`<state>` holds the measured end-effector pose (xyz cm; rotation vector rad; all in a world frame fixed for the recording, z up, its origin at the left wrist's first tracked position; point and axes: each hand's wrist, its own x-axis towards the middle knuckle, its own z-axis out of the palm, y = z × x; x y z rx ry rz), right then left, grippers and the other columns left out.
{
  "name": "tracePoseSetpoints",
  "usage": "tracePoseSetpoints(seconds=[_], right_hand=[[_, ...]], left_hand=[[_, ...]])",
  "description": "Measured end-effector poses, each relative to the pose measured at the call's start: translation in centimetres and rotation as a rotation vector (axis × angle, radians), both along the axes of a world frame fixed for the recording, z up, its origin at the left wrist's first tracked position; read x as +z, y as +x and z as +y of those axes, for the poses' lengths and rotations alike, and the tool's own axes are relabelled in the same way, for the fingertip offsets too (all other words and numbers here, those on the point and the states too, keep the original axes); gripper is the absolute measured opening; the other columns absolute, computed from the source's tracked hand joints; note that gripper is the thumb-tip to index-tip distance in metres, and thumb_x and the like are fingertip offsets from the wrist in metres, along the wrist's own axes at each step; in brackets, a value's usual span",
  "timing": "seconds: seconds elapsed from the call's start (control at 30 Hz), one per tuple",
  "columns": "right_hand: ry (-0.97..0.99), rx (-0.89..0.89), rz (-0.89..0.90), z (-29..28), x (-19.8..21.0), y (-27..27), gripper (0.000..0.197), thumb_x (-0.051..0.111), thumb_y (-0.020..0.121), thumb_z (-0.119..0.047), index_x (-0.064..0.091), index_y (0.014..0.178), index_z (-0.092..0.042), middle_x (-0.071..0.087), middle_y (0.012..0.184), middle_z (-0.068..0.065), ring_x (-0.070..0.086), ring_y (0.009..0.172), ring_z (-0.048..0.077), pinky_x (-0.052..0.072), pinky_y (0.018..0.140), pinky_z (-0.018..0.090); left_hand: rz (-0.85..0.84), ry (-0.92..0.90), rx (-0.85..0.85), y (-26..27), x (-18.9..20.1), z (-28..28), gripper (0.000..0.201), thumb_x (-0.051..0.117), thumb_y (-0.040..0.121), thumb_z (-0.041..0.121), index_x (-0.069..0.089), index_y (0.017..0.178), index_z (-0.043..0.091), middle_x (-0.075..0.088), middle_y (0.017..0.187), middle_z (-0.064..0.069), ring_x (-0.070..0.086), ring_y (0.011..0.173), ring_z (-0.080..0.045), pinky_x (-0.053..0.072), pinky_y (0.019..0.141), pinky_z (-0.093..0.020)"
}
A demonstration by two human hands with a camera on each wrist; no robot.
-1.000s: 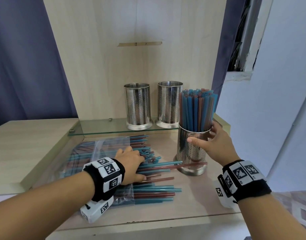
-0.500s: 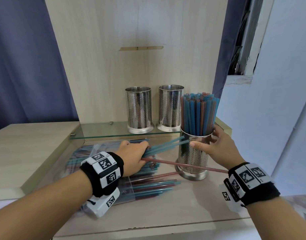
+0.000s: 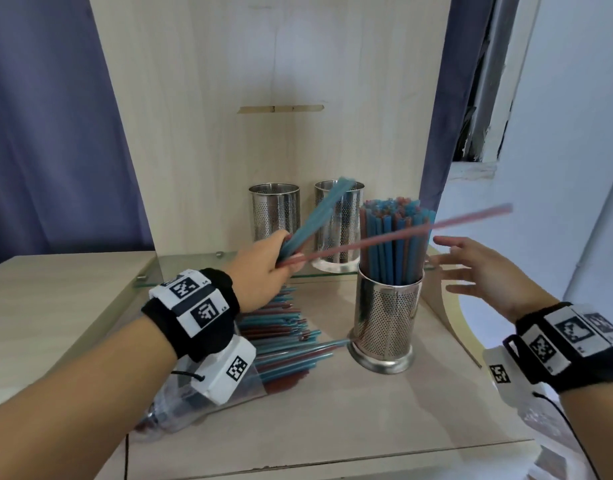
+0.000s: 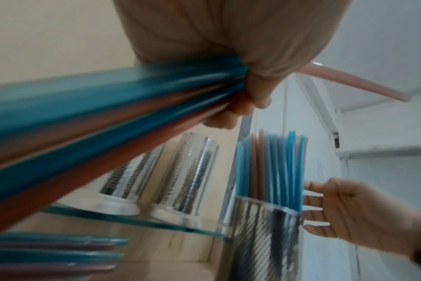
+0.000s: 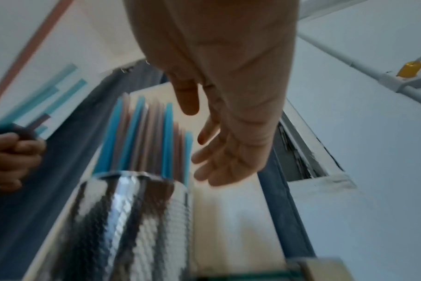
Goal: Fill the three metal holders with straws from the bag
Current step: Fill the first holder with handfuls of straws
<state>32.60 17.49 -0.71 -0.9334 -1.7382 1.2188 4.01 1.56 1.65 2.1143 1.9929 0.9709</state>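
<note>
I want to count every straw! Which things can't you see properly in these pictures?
- Straws in the left hand: motion blur smears them in the head and left wrist views, so no count.
- The two holders on the glass shelf: the head view sees only their sides, not inside.
- Bag: mostly hidden behind the left wrist in the head view.

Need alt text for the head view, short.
A left hand lifts a bunch of straws toward a full metal holder, while the open right hand hovers beside it. Two empty holders stand behind on a glass shelf.
</note>
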Motion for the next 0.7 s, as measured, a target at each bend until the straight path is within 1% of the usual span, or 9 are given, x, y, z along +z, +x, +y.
tracePoseSetpoints(seconds=[0.1, 0.17, 0.2, 0.27, 0.37, 0.4, 0.5, 0.63, 0.7], right_hand=[[0.138, -0.025, 0.291, -2.6, 2.5, -0.5, 0.036, 0.048, 0.073, -0.02, 0.062, 0.105, -0.013, 0.065, 0.08, 0.001, 0.058, 0.076, 0.023, 0.044, 0.07, 0.03], [0.295, 0.048, 0.416, -5.0, 4.4, -1.5, 0.031, 0.052, 0.076, -0.026, 0.059, 0.106, -0.021, 0.066, 0.081, -0.004, 0.057, 0.072, 0.018, 0.045, 0.066, 0.026], [0.391, 0.093, 0.443, -6.2, 5.4, -2.1, 0.032, 0.058, 0.082, -0.041, 0.057, 0.11, -0.027, 0.065, 0.087, -0.005, 0.057, 0.074, 0.017, 0.046, 0.066, 0.024], [0.559, 0.139, 0.448, -8.7, 7.4, -3.6, 0.057, 0.06, 0.078, -0.072, 0.047, 0.119, -0.035, 0.06, 0.094, -0.002, 0.057, 0.074, 0.012, 0.045, 0.066, 0.02], [0.725, 0.112, 0.428, -11.0, 10.3, -5.9, 0.042, 0.052, 0.091, -0.058, 0.049, 0.114, -0.024, 0.053, 0.081, 0.002, 0.051, 0.064, 0.0, 0.041, 0.064, 0.015], [0.737, 0.09, 0.41, -11.5, 11.2, -6.6, 0.029, 0.046, 0.098, -0.046, 0.055, 0.103, -0.019, 0.053, 0.073, -0.001, 0.048, 0.059, 0.0, 0.039, 0.06, 0.015], [0.639, -0.02, 0.461, -11.3, 12.2, -7.6, 0.049, 0.035, 0.106, -0.032, 0.052, 0.063, -0.016, 0.046, 0.053, -0.008, 0.043, 0.049, 0.005, 0.036, 0.051, 0.017], [0.403, -0.095, 0.506, -9.8, 12.4, -7.3, 0.057, 0.032, 0.105, -0.044, 0.043, 0.055, -0.019, 0.042, 0.05, -0.004, 0.04, 0.045, 0.011, 0.038, 0.045, 0.023], [0.33, -0.075, 0.392, -9.1, 12.0, -7.4, 0.055, 0.033, 0.104, -0.05, 0.045, 0.059, -0.019, 0.044, 0.052, -0.004, 0.041, 0.046, 0.011, 0.04, 0.044, 0.021]], left_hand=[[-0.178, 0.14, -0.089, 0.8, 1.8, 0.0, 0.013, 0.048, 0.099, 0.018, 0.043, 0.088, 0.022, 0.048, 0.071, 0.002, 0.046, 0.059, -0.003, 0.041, 0.057, -0.01], [-0.246, 0.208, -0.149, 1.6, 2.6, 0.1, 0.007, 0.046, 0.1, 0.017, 0.047, 0.093, 0.018, 0.046, 0.067, 0.003, 0.048, 0.054, 0.002, 0.041, 0.056, -0.009], [-0.252, 0.223, -0.171, 2.0, 2.7, 0.2, 0.005, 0.046, 0.1, 0.018, 0.049, 0.097, 0.015, 0.047, 0.066, 0.003, 0.048, 0.053, 0.002, 0.042, 0.056, -0.01], [-0.219, 0.231, -0.187, 2.8, 2.5, 0.8, 0.004, 0.047, 0.099, 0.022, 0.049, 0.096, 0.019, 0.049, 0.066, 0.004, 0.048, 0.055, 0.0, 0.043, 0.059, -0.014], [-0.196, 0.206, -0.213, 3.8, 1.7, 1.5, 0.011, 0.048, 0.099, 0.031, 0.048, 0.096, 0.02, 0.051, 0.069, 0.002, 0.053, 0.065, -0.019, 0.052, 0.068, -0.038], [-0.199, 0.203, -0.227, 4.0, 1.4, 1.6, 0.012, 0.047, 0.098, 0.035, 0.047, 0.095, 0.023, 0.051, 0.071, -0.001, 0.054, 0.067, -0.027, 0.052, 0.07, -0.046], [-0.208, 0.189, -0.195, 4.2, 0.5, 2.1, 0.015, 0.048, 0.094, 0.044, 0.044, 0.088, 0.032, 0.052, 0.075, -0.006, 0.056, 0.073, -0.037, 0.051, 0.073, -0.052], [-0.339, 0.196, -0.056, 2.9, 0.5, 2.8, 0.009, 0.049, 0.099, 0.029, 0.046, 0.091, 0.025, 0.051, 0.072, 0.001, 0.053, 0.066, -0.017, 0.052, 0.069, -0.044], [-0.402, 0.247, 0.023, 2.0, 1.3, 3.1, 0.016, 0.047, 0.1, 0.027, 0.046, 0.085, 0.023, 0.051, 0.068, 0.003, 0.054, 0.059, -0.007, 0.049, 0.061, -0.027]])
